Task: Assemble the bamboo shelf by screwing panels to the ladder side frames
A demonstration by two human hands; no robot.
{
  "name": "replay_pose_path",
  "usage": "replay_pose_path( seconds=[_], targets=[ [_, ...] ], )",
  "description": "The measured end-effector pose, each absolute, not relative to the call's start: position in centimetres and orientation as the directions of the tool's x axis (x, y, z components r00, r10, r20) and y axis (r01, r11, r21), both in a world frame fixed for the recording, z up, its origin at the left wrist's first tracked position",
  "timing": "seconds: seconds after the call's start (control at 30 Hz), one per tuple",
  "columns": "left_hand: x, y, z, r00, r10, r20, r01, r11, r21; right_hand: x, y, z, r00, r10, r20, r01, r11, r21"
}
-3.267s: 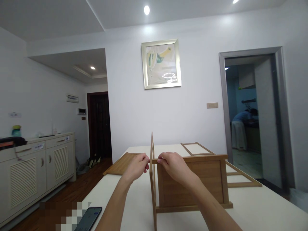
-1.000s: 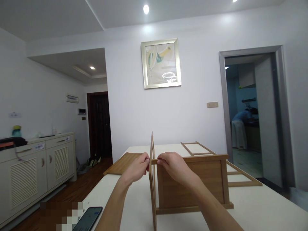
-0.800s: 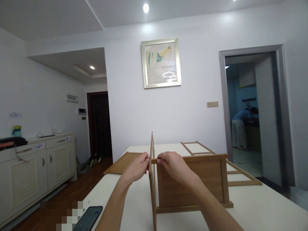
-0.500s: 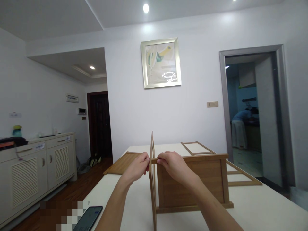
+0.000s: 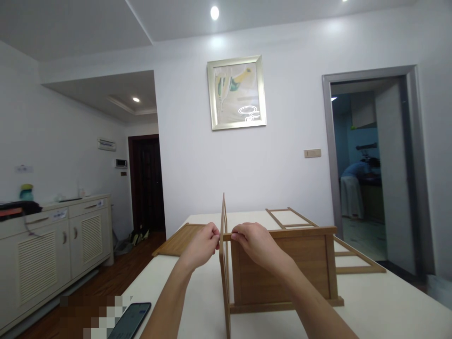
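An upright wooden frame stands edge-on on the white table. To its right a wooden panel with rails stands on the table, its upper rail meeting the frame. My right hand pinches the end of that upper rail close to the joint. From the other side my left hand presses curled fingers against the frame's outer face at the same height. Whatever the left fingertips may hold is hidden.
A wooden panel lies at the table's left. Open wooden frames lie at the back and right. A phone rests near the front left edge of the table. Beyond a doorway, a person bends over a counter.
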State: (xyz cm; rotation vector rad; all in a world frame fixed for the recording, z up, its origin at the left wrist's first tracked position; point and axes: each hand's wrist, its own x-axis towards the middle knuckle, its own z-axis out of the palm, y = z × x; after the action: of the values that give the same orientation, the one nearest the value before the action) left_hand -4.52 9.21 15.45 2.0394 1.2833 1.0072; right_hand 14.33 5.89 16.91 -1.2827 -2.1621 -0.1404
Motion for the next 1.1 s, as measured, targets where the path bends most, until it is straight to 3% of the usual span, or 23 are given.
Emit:
replay_pose_path(
  seconds=[0.53,0.8,1.1],
  targets=[
    [-4.5,9.7,15.1,0.275,0.89,0.363,0.573,-0.455,0.682,14.3,5.9,17.0,-0.337,0.762,0.553,0.827,0.52,-0.212],
    [-4.9,10.0,15.0,0.299,0.91,0.289,0.443,-0.4,0.802,14.3,5.7,17.0,-0.343,0.767,0.542,0.831,0.517,-0.206],
    [-4.7,10.4,14.5,0.315,0.913,0.259,0.486,-0.39,0.782,14.0,5.6,17.0,-0.346,0.772,0.533,0.869,0.478,-0.128]
  ],
)
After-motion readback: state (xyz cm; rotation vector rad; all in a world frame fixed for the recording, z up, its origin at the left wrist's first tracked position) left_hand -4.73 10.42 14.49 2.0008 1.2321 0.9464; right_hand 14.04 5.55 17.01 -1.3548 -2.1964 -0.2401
